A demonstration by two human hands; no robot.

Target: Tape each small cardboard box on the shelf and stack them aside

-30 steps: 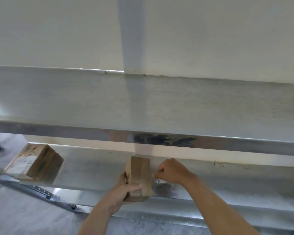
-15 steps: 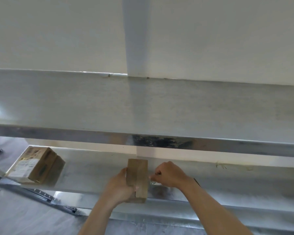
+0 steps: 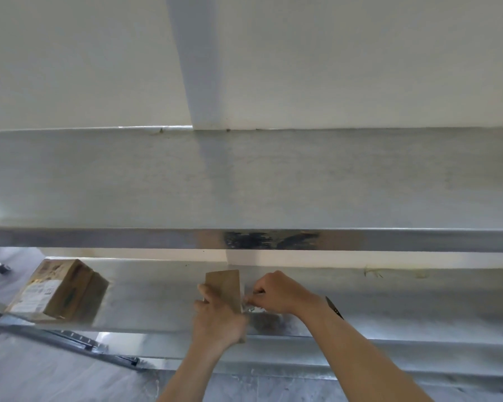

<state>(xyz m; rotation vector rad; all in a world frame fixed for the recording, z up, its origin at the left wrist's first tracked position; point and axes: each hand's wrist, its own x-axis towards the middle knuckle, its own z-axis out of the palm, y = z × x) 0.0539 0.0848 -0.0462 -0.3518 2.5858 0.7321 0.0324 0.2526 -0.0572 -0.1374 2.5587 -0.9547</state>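
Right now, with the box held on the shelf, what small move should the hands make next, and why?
Probably the right hand should draw the clear tape it pinches across the small box and press it down. The left hand grips this box upright on the lower shelf, and the tape sits at the box's right edge. How far it already sticks cannot be seen.

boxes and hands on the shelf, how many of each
Cardboard boxes: 2, the small box held by both hands and the labelled box at the left
Hands: 2, left hand, right hand
Total: 4
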